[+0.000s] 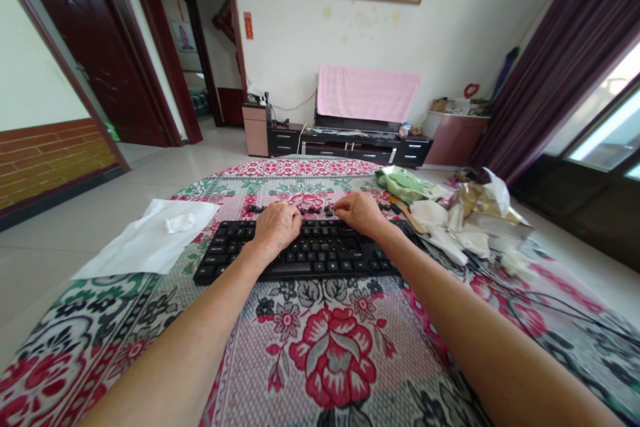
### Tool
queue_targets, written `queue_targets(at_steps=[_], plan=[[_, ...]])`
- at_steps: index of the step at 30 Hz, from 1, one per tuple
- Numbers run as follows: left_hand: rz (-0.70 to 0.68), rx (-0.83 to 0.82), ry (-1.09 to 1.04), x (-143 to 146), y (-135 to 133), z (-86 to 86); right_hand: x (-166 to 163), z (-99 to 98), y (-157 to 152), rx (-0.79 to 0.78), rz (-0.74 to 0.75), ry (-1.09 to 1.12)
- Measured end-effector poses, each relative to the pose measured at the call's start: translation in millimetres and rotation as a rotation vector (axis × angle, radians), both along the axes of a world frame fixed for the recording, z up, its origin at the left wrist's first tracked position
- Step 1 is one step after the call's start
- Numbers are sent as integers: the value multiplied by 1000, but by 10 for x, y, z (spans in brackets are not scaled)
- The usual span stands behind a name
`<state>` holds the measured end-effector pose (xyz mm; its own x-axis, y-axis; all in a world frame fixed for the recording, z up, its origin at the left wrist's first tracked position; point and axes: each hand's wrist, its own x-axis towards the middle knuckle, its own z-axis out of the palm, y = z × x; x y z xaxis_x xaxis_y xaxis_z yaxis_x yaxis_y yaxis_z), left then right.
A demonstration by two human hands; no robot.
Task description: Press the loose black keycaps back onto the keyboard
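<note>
In the head camera's view, two bare hands reach over a black keyboard (310, 267) lying crosswise on a flowered tablecloth (333, 360), its spacebar side nearest the wearer. The left hand (279, 225) bends above the keys, fingers gathered together; the right hand (361, 212) holds thumb and fingertips close at the far edge. Whether either pinches a key cannot be told. Loose keys (314, 211) lie in a broken row just beyond the keyboard, likely set there to be within reach of both hands. On the left, a white sheet (140, 247) bears a crumpled tissue (180, 223). To the right, a green packet (407, 183), white cloths (443, 237) and black cables (555, 303) crowd the keyboard's end, and the right forearm hides part of it.
</note>
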<state>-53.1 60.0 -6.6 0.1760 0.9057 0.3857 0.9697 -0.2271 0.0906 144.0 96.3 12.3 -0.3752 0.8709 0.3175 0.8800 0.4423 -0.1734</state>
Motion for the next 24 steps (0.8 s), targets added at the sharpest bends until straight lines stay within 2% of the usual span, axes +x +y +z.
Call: queue_targets(at_steps=[4,10,19,24], plan=[[-27,-6,-10,-8,23,-5,-35,-52,146,-34,-5,-83],[-25,-12,-11,-11,41,-16,-74,-74,205,-57,-36,-111],[-29,-18,-37,-12,50,-21,-99,-79,227,-125,-41,-90],[-28,-47,-37,-3,30,9,-48,-4,147,-107,-39,-47]])
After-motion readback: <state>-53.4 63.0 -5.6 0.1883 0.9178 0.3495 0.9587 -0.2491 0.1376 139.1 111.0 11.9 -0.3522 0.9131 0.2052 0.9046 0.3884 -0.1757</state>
